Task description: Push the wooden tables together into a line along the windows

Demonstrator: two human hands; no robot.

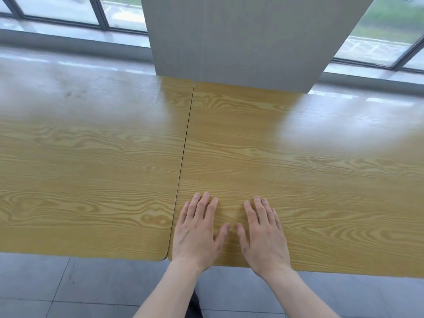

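Two light wooden tables stand side by side under the windows. The left table [91, 157] and the right table [321, 180] meet along a thin dark seam running from the far edge to the near edge. My left hand [197, 230] lies flat on the right table just right of the seam, near its front edge, fingers spread. My right hand [263, 235] lies flat beside it on the same table. Neither hand holds anything.
A wide grey pillar [241, 37] rises right behind the seam, touching the tables' far edges. Windows [68, 10] and a pale sill run along the back on both sides. Grey floor tiles [68, 290] lie below the tables' near edge.
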